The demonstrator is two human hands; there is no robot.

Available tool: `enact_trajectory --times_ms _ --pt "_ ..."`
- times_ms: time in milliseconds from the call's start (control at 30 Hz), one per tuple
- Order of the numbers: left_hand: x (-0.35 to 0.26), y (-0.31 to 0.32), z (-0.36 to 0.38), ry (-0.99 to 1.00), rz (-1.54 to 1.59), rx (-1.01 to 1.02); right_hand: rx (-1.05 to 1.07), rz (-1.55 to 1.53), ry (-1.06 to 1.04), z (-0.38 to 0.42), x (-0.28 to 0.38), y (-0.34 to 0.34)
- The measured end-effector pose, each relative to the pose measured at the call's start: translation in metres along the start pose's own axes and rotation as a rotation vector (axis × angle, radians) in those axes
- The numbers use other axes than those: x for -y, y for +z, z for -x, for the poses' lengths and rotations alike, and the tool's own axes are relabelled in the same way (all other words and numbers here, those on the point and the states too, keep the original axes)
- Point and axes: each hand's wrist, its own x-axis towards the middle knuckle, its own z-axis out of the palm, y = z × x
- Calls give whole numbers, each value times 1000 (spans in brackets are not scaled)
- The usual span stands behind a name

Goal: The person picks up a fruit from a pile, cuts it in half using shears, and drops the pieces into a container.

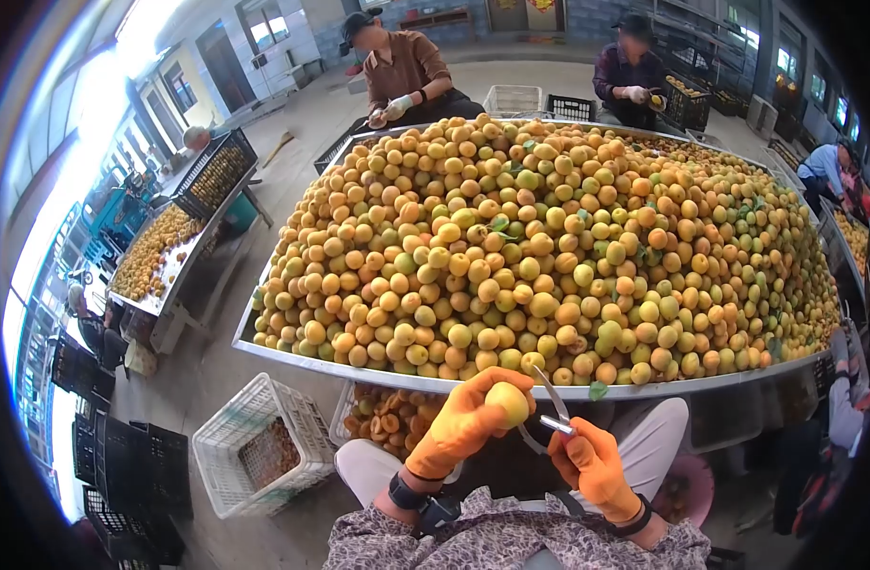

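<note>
Both my hands wear orange gloves and meet over my lap, at the near edge of a metal-rimmed table (411,381). My left hand (458,423) is closed round a yellow apricot (508,403). In my right hand (592,465) is a small knife (551,391), its curved blade pointing up beside the apricot. Right behind my hands rises a big heap of yellow-orange apricots (511,256) with a few green leaves among them. Below the table edge, left of my left hand, a crate holds halved apricots (392,418).
A white plastic crate (306,480) with brown pits (271,454) stands on the floor at left. A pink basin (693,484) sits by my right knee. Two people (406,71) work across the table. Black crates (140,465) are stacked far left, near another fruit table (173,266).
</note>
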Motion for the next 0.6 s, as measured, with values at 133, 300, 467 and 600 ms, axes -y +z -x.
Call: enact_trajectory --times_ms 133,300,467,600 --pt "25 5 4 53 -7 -107 54 -66 28 -5 -5 12" --pt "32 13 14 43 73 -94 86 -11 -49 -11 -11 18" --pt "32 24 19 33 110 -187 1 284 -241 -13 -25 20" --pt "26 30 20 25 68 -242 -68 456 -299 -15 -36 21"
